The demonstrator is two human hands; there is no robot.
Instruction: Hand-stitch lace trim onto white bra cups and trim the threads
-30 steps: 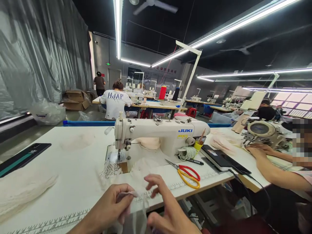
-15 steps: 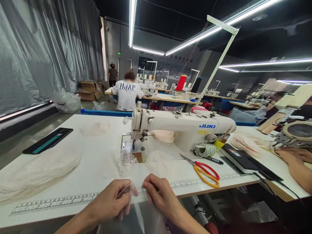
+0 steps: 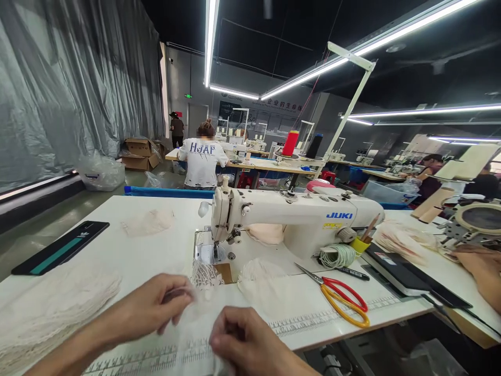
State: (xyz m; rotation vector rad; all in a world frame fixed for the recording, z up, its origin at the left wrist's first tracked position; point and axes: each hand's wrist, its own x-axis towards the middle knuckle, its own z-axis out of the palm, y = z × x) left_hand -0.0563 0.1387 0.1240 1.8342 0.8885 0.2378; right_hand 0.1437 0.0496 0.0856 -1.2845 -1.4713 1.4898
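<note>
My left hand (image 3: 154,308) is closed, its thumb and fingers pinching the edge of a thin clear plastic sheet (image 3: 193,326), perhaps a bag. Lower and to the right, my right hand (image 3: 250,339) has its fingers curled on the same plastic. Through the sheet the printed ruler strip (image 3: 164,355) shows faintly. Just beyond my hands, a piece of white lace (image 3: 205,274) lies in front of the needle of the white sewing machine (image 3: 289,209). Beside it rests a cream fabric piece (image 3: 260,279).
A stack of cream lace-edged fabric (image 3: 55,303) and a black-and-green case (image 3: 60,248) lie left. Red-and-yellow-handled scissors (image 3: 344,300), a coil of pale cord (image 3: 337,256) and a black box (image 3: 397,269) sit right. A neighbour's hand (image 3: 479,266) works at the far right.
My hands have come up from the table's front edge with the plastic, the left moving left and forward over the tabletop. The view has shifted slightly.
</note>
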